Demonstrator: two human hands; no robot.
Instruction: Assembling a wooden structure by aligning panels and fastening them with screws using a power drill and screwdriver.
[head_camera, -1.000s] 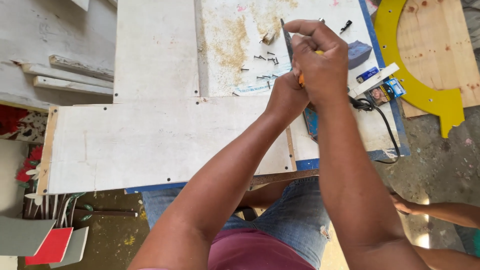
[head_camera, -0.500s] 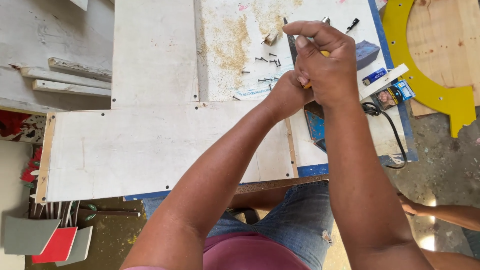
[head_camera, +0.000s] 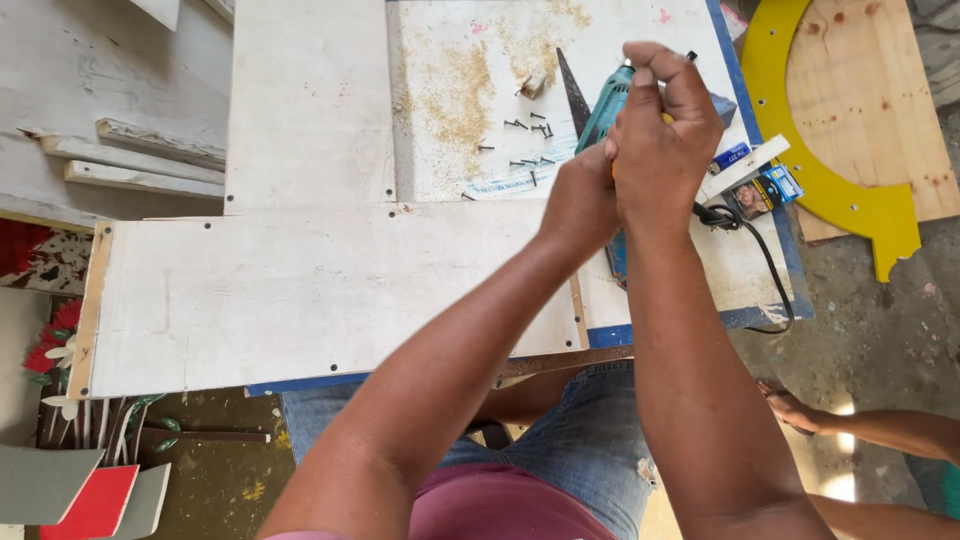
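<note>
Both hands are meeting over the right half of the worktop (head_camera: 640, 40), a white sheet dusted with sawdust and edged in blue. The right hand (head_camera: 665, 140) is sitting on top, fingers curled shut around an orange handle (head_camera: 614, 168) of which only a sliver is showing, so what kind of tool it belongs to is hard to say. The left hand (head_camera: 580, 200) is pressing in just below and beside it, touching it, but whether its fingers are closing on anything cannot be told from here.

A teal power drill (head_camera: 604, 108) is lying on the worktop right under the hands, its nose poking out toward the far edge, and its black cord (head_camera: 760, 260) is trailing off toward the near right corner. A scatter of black screws (head_camera: 528, 145) is lying just left of the drill, beside the sawdust patch (head_camera: 460, 90). A dark pointed blade (head_camera: 572, 90) is resting between the screws and the drill.

A large white board (head_camera: 300, 290) is covering the left and near part of the worktop, overhanging its near edge. A small blue box (head_camera: 768, 190) is lying by the right edge. Off the worktop, a yellow curved piece (head_camera: 850, 205) is lying on a plywood sheet (head_camera: 870, 90) on the floor, and another person's hand (head_camera: 795, 408) is reaching in low on the right
</note>
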